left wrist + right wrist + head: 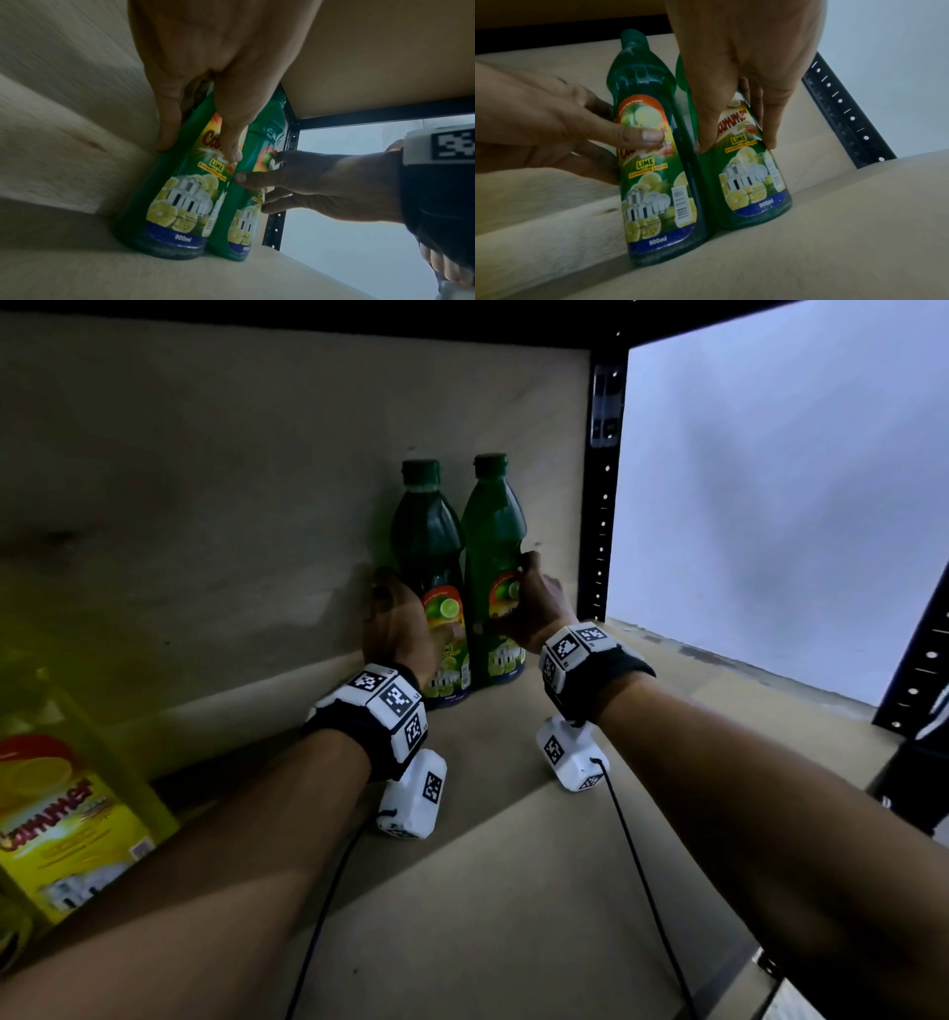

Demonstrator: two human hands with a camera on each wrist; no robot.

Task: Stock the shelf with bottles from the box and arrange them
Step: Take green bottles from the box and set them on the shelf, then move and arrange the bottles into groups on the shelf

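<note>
At the near left edge, well behind our left forearm, a yellow bottle leans into the head view, cut off by the frame, its label only partly readable. We count one of these, blurred. Ahead of our wrists stand two green bottles, upright and touching at their bases on the shelf board, close against the wooden back panel. Our left hand wraps the left green bottle, thumb across the front label and fingers curled behind, where we cannot see their tips. Our right hand grips the right green bottle, thumb on its left flank and fingers down its right side. Both labels read lime dishwashing liquid in the wrist views; the brand name is covered by our thumbs. Beyond the right hand rises one black perforated upright, then a pale wall.
</note>
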